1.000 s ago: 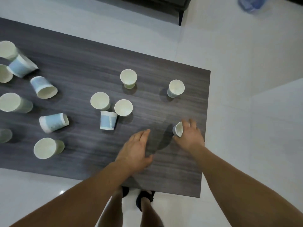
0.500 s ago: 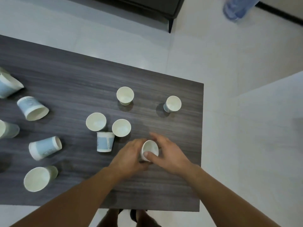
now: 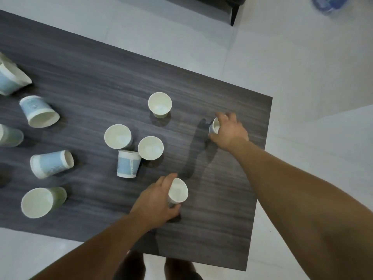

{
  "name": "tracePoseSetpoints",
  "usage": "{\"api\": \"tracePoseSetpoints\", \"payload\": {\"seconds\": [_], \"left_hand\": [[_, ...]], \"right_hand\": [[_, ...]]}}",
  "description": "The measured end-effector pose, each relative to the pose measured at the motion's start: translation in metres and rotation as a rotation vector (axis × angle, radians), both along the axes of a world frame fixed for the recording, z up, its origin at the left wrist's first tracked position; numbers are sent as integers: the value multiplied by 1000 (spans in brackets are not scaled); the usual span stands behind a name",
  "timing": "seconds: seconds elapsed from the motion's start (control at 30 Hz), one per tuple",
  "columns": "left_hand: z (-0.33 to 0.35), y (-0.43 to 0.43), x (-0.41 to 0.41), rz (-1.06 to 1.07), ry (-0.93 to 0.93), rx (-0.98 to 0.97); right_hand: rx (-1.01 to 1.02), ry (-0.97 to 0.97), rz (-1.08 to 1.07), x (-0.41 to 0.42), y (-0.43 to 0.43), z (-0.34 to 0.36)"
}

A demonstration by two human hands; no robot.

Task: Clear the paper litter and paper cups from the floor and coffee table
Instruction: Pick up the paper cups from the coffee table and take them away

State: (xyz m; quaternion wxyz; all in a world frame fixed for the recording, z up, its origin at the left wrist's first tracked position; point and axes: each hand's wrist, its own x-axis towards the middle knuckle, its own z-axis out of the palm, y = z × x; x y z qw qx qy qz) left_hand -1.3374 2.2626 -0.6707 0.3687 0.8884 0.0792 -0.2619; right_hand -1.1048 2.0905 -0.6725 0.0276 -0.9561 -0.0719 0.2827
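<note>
a head-worn view looked down on a dark wood-grain surface [image 3: 218, 229] scattered with paper cups, with pale tiled floor [image 3: 302, 77] around it. the left hand [image 3: 154, 203] had its grip curled round a white paper cup [image 3: 178, 190] near the front edge of the surface. that cup's open mouth was tipped up and toward the right.

the right hand [image 3: 230, 131] was stretched to the far right side of the surface, fingers and thumb wrapped round a second paper cup [image 3: 215, 126]. its rim showed just left of the knuckles (whether it was lifted or touching the wood could not be told).

the two held cups were well apart, the second lying farther from the body and to the right of the first. judging by this, the coming move was to carry the right-hand cup back toward the body and leftward, then slide it base first into the left-hand cup along that cup's tilted axis.

most of the clearing looked undone. an upright cup [image 3: 159, 103] stood farther back, and two more open cups [image 3: 117, 136] stood just beside a blue-banded cup [image 3: 128, 163]. several tipped cups [image 3: 50, 163] lay at the left, nearer the left hand.
</note>
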Motion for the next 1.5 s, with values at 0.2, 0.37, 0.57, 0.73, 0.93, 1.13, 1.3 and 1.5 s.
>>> {"api": "tracePoseSetpoints", "payload": {"seconds": [0.2, 0.37, 0.57, 0.73, 0.93, 1.13, 1.3, 1.5], "left_hand": [[37, 4, 27, 6, -81, 79], [103, 1, 47, -55, -129, 58], [188, -27, 26, -314, -276, 108], [241, -59, -10, -521, -366, 111], [286, -143, -79, -829, -423, 84], [318, -282, -176, -1137, -510, 61], [328, -399, -300, -1353, -544, -20], [335, -513, -435, -1626, -560, -156]], "right_hand": [[19, 75, 0, -84, -8, 27], [75, 8, -103, -134, -27, 98], [92, -166, -290, -215, -61, 202], [111, -172, -462, -318, -92, 249], [115, -231, -746, -450, -163, 281], [110, -328, -1066, -599, -245, 294], [41, -389, -1301, -744, -314, 317], [1, -425, -1600, -890, -367, 331]]}}
